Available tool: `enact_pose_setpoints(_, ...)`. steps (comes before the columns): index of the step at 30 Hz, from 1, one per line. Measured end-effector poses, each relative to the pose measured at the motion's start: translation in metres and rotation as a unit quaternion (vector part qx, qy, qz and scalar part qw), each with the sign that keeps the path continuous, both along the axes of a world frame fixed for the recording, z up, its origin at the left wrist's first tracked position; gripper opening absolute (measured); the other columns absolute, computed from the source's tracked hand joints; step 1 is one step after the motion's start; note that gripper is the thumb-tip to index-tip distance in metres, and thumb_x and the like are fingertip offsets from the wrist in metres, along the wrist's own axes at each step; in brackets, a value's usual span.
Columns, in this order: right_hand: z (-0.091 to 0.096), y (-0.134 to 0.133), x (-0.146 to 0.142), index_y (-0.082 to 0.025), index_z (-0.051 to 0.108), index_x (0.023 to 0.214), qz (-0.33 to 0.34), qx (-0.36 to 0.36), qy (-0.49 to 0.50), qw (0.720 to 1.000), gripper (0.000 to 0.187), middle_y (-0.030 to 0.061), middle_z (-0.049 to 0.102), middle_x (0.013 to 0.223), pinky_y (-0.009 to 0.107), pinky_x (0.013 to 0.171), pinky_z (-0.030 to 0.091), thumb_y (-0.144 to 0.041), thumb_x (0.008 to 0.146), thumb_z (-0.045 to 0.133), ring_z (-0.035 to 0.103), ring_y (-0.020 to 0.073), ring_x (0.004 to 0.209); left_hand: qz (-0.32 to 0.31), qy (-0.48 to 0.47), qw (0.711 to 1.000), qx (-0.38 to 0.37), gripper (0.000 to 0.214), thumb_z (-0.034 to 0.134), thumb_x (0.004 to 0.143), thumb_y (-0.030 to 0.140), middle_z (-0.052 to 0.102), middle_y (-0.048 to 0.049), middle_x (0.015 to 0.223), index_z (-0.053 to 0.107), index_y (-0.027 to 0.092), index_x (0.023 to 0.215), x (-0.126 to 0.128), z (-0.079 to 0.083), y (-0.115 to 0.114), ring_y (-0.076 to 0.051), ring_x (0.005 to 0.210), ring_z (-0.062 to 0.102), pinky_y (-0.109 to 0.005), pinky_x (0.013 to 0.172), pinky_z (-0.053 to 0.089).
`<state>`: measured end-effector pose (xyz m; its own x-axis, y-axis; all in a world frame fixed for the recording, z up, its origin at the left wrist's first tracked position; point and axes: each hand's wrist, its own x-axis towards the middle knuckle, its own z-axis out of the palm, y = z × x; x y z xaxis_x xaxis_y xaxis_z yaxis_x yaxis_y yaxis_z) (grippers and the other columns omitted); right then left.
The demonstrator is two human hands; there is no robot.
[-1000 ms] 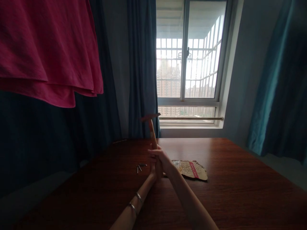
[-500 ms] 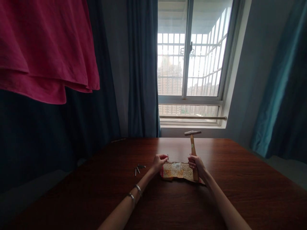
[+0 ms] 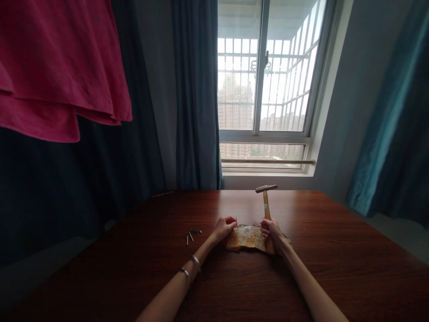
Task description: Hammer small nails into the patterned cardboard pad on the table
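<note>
My left hand [image 3: 225, 228] pinches a thin dark nail [image 3: 236, 220] upright at the far left corner of a speckled, ragged-edged board [image 3: 248, 237]. The board lies flat on the table and has a whitish patch near its far edge. My right hand [image 3: 272, 232] is wrapped round the wooden handle of a hammer [image 3: 266, 203], its metal head raised above the board's right end. The hand and handle cover part of that end. Left of my left wrist several loose nails [image 3: 191, 236] lie in a small group.
The brown wooden table [image 3: 161, 277] stretches to the wall below a barred window [image 3: 261, 89]. A pink cloth [image 3: 63, 67] hangs at upper left before dark blue curtains [image 3: 196, 98]. Another blue curtain [image 3: 378, 143] hangs on the right.
The hammer has shifted slightly left and its head has tilted a little. My left hand still pinches the nail at the board's corner. The whole view has moved slightly.
</note>
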<state>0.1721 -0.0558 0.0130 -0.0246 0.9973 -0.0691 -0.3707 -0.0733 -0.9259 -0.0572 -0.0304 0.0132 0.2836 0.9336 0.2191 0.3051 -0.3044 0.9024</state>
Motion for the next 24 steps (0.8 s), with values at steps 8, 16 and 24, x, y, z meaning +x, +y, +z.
enact_pose_setpoints(8,-0.001,-0.001,0.001,-0.021,0.039,0.059,-0.015,-0.004,-0.018,1.000,0.014,-0.0126,0.029,0.038,0.016,0.027,0.021,-0.022,0.058,0.053,0.024,0.0020,0.027,0.017,-0.010,1.000,0.021,0.026,0.057,0.074,0.036,0.063,-0.0033,0.066,0.066,0.011,0.080,0.000,-0.005,-0.006,-0.012,0.055,0.054,-0.022,0.053,0.040)
enact_pose_setpoints(16,0.000,-0.011,0.003,-0.021,0.042,0.064,-0.027,0.021,-0.054,0.998,0.012,-0.0125,0.033,0.041,0.021,0.033,0.037,-0.023,0.062,0.053,0.025,0.0030,0.029,0.024,-0.003,0.999,0.030,0.025,0.058,0.074,0.035,0.065,-0.0045,0.071,0.066,0.012,0.077,0.002,0.001,-0.014,-0.014,0.061,0.056,-0.023,0.057,0.042)
enact_pose_setpoints(24,0.008,-0.018,-0.004,-0.022,0.040,0.058,-0.042,0.082,-0.113,0.989,0.012,-0.0102,0.039,0.041,0.027,0.056,0.049,-0.020,0.063,0.050,0.029,0.0044,0.030,0.013,-0.014,0.999,0.036,0.025,0.056,0.075,0.035,0.065,-0.0038,0.071,0.066,0.012,0.078,0.003,-0.005,-0.012,-0.013,0.058,0.055,-0.023,0.056,0.041)
